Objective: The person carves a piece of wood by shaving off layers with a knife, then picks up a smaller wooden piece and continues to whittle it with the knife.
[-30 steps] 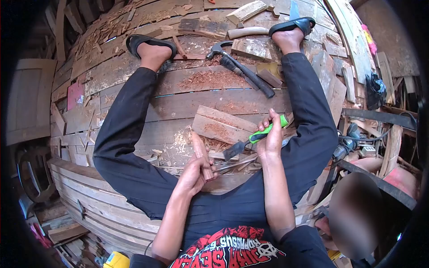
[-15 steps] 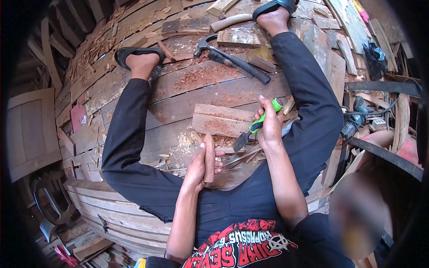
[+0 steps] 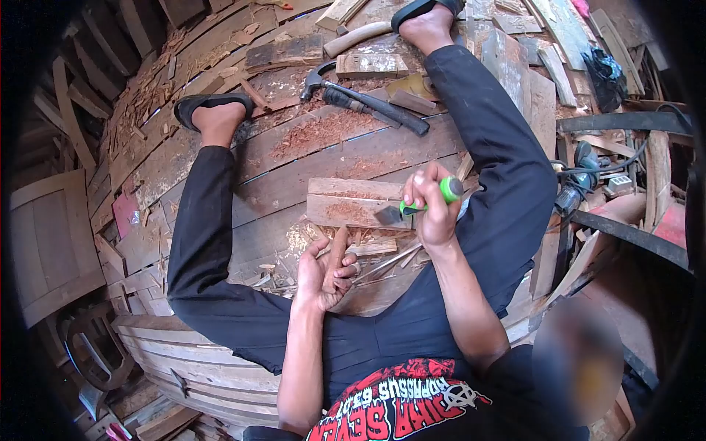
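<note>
My left hand [image 3: 318,278] is closed around a small tapered piece of wood [image 3: 337,253], which points up and away from my lap. My right hand [image 3: 437,217] grips a chisel [image 3: 451,189] by its green and black handle. The chisel's flat blade [image 3: 388,214] points left, apart from the piece of wood. Beyond the blade, two short boards [image 3: 346,198] lie side by side on the planks, with reddish shavings on them.
A claw hammer [image 3: 368,101] lies on the plank floor [image 3: 265,176] between my feet, next to a dark-handled tool [image 3: 346,99]. Shavings and wood offcuts are scattered about. A corded power tool [image 3: 577,180] sits right of my knee. Stacked boards [image 3: 198,367] are at lower left.
My right hand has risen slightly and its fingers have wrapped round the chisel handle, with the blade swung up and more level. The piece of wood in my left hand has tilted rightward.
</note>
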`<act>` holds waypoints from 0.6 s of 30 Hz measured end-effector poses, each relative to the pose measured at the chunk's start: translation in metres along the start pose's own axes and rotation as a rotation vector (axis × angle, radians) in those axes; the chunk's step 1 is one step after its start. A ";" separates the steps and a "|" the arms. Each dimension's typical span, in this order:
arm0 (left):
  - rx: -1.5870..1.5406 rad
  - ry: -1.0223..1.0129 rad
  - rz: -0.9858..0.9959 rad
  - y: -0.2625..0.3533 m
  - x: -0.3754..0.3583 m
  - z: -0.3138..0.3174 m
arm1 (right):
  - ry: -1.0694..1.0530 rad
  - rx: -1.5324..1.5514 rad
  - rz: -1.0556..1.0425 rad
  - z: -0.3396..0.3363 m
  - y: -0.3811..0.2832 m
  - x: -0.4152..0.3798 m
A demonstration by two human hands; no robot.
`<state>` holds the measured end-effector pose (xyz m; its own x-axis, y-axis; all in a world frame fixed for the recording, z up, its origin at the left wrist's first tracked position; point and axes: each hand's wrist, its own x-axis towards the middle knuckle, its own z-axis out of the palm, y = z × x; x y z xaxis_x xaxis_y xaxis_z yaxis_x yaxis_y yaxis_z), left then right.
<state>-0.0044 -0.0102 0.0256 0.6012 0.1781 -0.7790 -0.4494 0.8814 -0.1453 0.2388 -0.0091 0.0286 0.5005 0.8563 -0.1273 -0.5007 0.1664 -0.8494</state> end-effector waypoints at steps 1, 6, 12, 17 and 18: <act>-0.083 -0.037 -0.035 0.001 -0.001 0.001 | -0.076 0.019 -0.050 0.002 -0.003 -0.001; -0.005 0.027 0.055 0.003 0.012 -0.005 | -0.314 0.053 -0.203 0.028 -0.031 -0.019; 0.087 0.092 0.097 -0.010 0.035 -0.001 | -0.581 0.032 -0.400 0.069 -0.079 -0.019; -0.065 0.127 0.092 -0.014 0.046 0.001 | -0.683 -0.019 -0.305 0.072 -0.052 -0.028; -0.082 0.097 0.095 -0.013 0.049 -0.001 | -0.676 -0.117 -0.284 0.064 -0.029 -0.031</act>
<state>0.0304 -0.0129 -0.0112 0.4886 0.2122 -0.8463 -0.5558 0.8234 -0.1145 0.1928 -0.0090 0.0900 0.0371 0.9083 0.4166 -0.3196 0.4058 -0.8563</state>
